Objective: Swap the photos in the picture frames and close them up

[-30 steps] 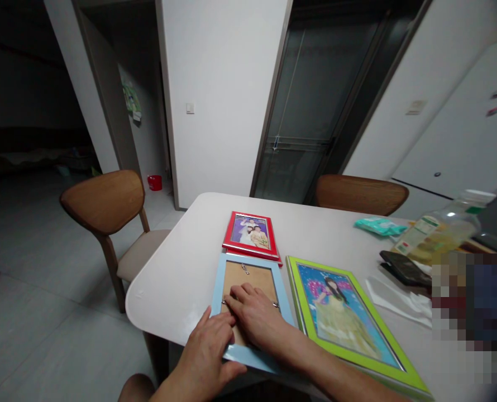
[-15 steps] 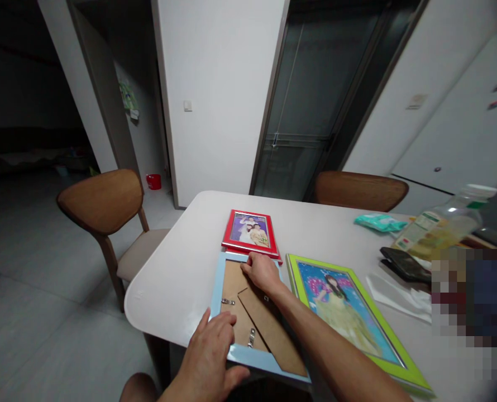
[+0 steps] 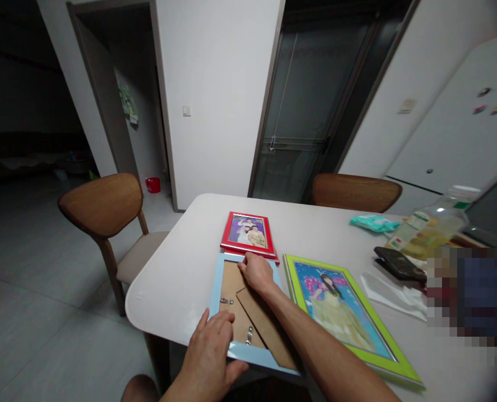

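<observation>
A light blue picture frame (image 3: 254, 353) lies back side up at the near table edge. Its brown backing board (image 3: 230, 279) has metal hangers and a slanted stand flap (image 3: 269, 329). My left hand (image 3: 210, 352) holds the near left corner, fingers over the rim and thumb along the near edge. Near the far edge of the backing, my right hand (image 3: 257, 272) is closed with its fingertips pressed down; what they pinch, if anything, is hidden. Just beyond is a red picture frame (image 3: 248, 234) lying on another red frame. To the right lies a lime green picture frame (image 3: 344, 312), photo up.
On the right of the white table (image 3: 168, 262) are a teal packet (image 3: 374, 223), a large bottle (image 3: 433, 223) of yellowish liquid, a dark flat object (image 3: 399, 264) and white tissue (image 3: 395, 296). Wooden chairs stand at the left (image 3: 101, 204) and far side (image 3: 355, 192).
The view has shifted slightly. Both hands keep about the same places on the light blue frame, the right fingertips still at the far part of its backing.
</observation>
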A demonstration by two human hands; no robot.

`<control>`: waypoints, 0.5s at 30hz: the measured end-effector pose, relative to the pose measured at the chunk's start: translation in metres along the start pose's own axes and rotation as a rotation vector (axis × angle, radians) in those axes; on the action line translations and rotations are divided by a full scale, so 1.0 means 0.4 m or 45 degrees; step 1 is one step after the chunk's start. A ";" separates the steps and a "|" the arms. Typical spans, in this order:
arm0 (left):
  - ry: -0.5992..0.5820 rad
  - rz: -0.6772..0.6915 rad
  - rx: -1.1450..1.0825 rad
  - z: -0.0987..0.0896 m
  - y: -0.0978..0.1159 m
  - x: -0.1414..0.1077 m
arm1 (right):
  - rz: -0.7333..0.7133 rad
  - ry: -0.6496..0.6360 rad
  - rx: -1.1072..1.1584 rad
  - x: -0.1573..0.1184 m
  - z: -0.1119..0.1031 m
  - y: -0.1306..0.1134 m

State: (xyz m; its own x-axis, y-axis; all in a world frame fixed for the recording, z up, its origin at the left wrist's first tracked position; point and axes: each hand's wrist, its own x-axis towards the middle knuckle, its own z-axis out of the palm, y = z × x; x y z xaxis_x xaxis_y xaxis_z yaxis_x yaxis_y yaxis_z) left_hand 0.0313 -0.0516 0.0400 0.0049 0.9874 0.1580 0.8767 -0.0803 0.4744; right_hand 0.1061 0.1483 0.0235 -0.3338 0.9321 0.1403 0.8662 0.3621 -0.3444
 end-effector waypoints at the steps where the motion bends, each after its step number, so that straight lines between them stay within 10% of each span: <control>1: -0.009 -0.006 0.006 -0.002 0.003 0.000 | 0.001 0.005 0.014 0.003 0.000 -0.001; 15: 0.194 0.049 -0.403 -0.027 -0.023 -0.021 | 0.007 0.231 0.799 -0.098 -0.131 0.117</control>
State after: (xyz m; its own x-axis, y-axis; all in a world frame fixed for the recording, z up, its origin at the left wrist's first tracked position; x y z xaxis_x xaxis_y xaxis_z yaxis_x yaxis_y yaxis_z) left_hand 0.0180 -0.0606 0.0436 -0.0579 0.9531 0.2970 0.6844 -0.1787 0.7069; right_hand 0.1793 0.1286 0.0506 -0.2145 0.9379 0.2725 0.4673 0.3436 -0.8146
